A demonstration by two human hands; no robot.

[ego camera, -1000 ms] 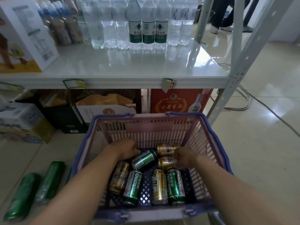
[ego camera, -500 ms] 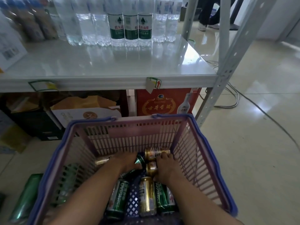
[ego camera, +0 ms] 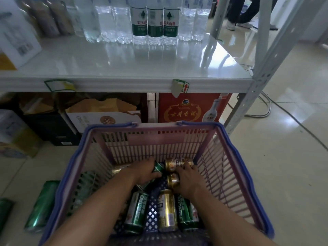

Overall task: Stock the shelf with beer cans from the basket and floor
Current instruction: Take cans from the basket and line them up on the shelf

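Observation:
A pink basket with a blue rim [ego camera: 229,150] stands on the floor below me, holding several green and gold beer cans lying flat. My left hand [ego camera: 144,172] is deep inside, fingers curled around a green can [ego camera: 158,169]. My right hand [ego camera: 188,180] closes over a gold can [ego camera: 173,180] beside it. Another gold can [ego camera: 178,163] lies just beyond my right fingers. Nearer me lie a green can [ego camera: 136,213], a gold can [ego camera: 166,210] and another green can [ego camera: 186,213]. The white shelf [ego camera: 124,68] above has bare room at its front.
Water bottles [ego camera: 154,20] line the back of the shelf, with a white box [ego camera: 16,38] at its left. Green can packs [ego camera: 42,206] lie on the floor left of the basket. Cartons and a red box [ego camera: 188,110] fill the space under the shelf. A cable [ego camera: 266,107] runs on the floor right.
My view came closer to the basket. Both hands reached deeper toward its far end and closed on cans, the left on a green one, the right on a gold one.

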